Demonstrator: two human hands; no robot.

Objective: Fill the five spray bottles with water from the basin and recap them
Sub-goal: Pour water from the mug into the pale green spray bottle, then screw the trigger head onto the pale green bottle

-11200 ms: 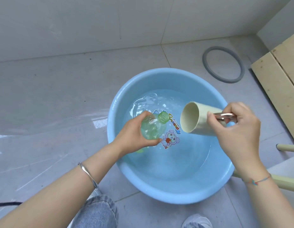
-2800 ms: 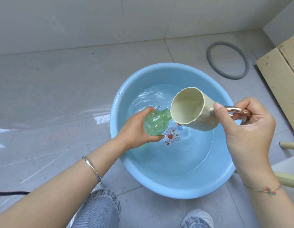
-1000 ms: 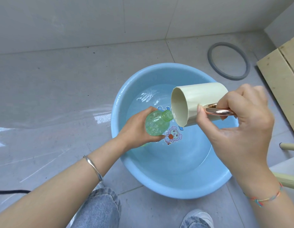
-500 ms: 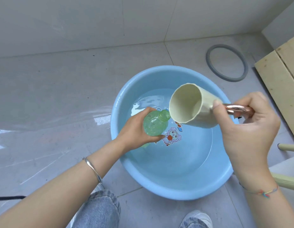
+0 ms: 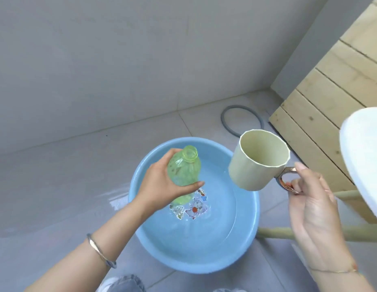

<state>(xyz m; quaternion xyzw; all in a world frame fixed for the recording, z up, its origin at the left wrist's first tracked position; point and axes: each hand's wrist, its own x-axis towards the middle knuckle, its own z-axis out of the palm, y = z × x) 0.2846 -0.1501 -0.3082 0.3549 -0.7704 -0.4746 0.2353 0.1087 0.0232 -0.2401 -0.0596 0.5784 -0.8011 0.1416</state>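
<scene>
The spray bottle (image 5: 184,171), tilted above the blue basin (image 5: 193,267) and gripped round its body by my left hand (image 5: 160,186), is best held over the water so spills fall back in, while my right hand (image 5: 314,207), hooked through the handle of the cream mug (image 5: 259,165), should scoop and pour slowly into the small open neck (image 5: 190,153).

No readable text anywhere; cartoon print on basin (image 5: 246,234) floor possibly bears lettering, too rippled to read.

Bottle (image 5: 184,171) over the basin (image 5: 141,239), cup (image 5: 257,165) to the bottle's right (ring (image 5: 225,121) behind).
</scene>
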